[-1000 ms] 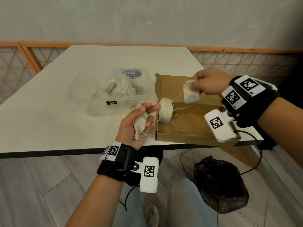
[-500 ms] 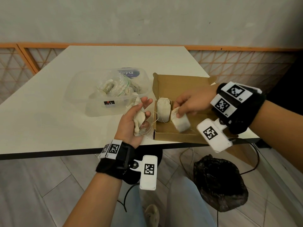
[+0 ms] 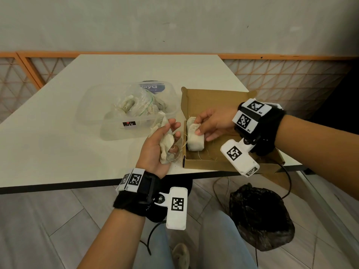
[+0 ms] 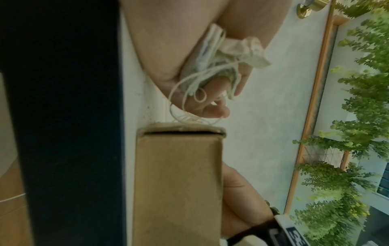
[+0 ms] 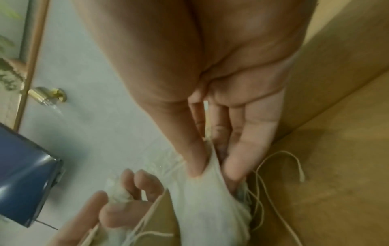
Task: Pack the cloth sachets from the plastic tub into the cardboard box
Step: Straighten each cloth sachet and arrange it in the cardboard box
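Sachets at the box's left end

Desk (image 3: pixel 58 144) carries plastic tub (image 3: pixel 108 131), sachets inside, and open cardboard box (image 3: pixel 217 98) beside it. Right hand (image 3: pixel 213 123) pinches a sachet (image 3: pixel 195 140) standing in the box. Left hand (image 3: pixel 157 146), palm up, curls round spare sachets (image 3: pixel 166 142) with trailing strings.

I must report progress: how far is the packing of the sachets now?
Early stage. Inside the brown cardboard box, the right hand pinches a white cloth sachet against another. The left hand holds more sachets. The clear plastic tub still contains several.
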